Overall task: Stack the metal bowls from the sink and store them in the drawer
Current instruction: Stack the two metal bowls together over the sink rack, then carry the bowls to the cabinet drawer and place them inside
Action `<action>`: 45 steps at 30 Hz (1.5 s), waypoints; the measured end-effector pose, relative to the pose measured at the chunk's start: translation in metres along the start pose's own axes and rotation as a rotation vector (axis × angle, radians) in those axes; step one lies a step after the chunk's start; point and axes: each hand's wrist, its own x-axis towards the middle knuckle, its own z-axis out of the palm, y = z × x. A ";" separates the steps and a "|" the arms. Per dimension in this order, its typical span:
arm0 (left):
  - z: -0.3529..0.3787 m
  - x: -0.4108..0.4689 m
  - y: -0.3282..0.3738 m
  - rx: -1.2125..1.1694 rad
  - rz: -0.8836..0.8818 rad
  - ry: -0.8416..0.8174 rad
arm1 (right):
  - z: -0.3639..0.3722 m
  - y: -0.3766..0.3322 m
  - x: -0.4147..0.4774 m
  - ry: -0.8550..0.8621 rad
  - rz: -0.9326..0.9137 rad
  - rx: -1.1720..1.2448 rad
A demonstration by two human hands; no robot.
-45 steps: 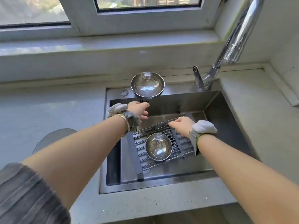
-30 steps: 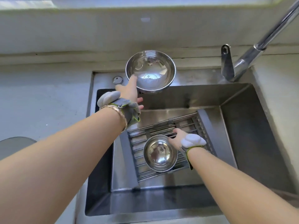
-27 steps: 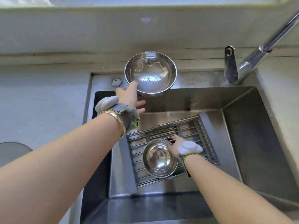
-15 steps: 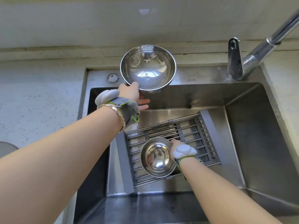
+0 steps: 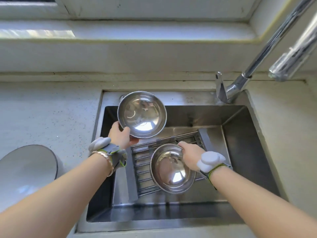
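Hands both grip: my left hand (image 5: pixel 120 134) clasps the far round shiny steel bowl (image 5: pixel 142 114), my right hand (image 5: pixel 190 154) the near smaller steel bowl (image 5: pixel 172 168) above the sink's wire rack (image 5: pixel 142 162).

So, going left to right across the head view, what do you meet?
White plate → left hand → larger metal bowl → smaller metal bowl → right hand → faucet.

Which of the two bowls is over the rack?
The near bowl, gripped by the right hand, is over the rack. The far bowl, in the left hand, is at the sink's back edge.
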 end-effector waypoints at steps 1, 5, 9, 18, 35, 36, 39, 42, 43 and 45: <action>-0.007 -0.007 0.000 0.009 0.005 -0.003 | -0.008 -0.005 -0.012 0.034 -0.031 -0.006; -0.018 -0.024 -0.010 0.095 0.019 -0.038 | -0.034 -0.021 -0.038 0.175 -0.104 0.063; -0.025 -0.038 -0.017 0.283 0.055 -0.117 | -0.052 -0.042 -0.042 0.269 -0.084 0.208; -0.031 -0.062 -0.009 0.274 0.045 -0.179 | -0.047 -0.066 -0.027 0.231 0.089 0.192; -0.042 -0.081 0.011 0.132 -0.052 -0.153 | -0.030 -0.073 -0.031 0.282 -0.015 0.376; -0.045 -0.082 0.012 0.130 -0.078 -0.146 | -0.030 -0.076 -0.033 0.289 -0.020 0.393; -0.057 -0.084 0.016 0.154 -0.081 -0.095 | -0.028 -0.092 -0.039 0.288 -0.061 0.426; -0.077 -0.091 0.022 0.166 -0.046 -0.046 | -0.027 -0.114 -0.046 0.272 -0.135 0.438; -0.088 -0.093 0.023 0.177 -0.020 -0.011 | -0.027 -0.125 -0.048 0.275 -0.161 0.439; -0.112 -0.096 0.026 0.213 -0.006 0.038 | -0.026 -0.149 -0.051 0.272 -0.198 0.425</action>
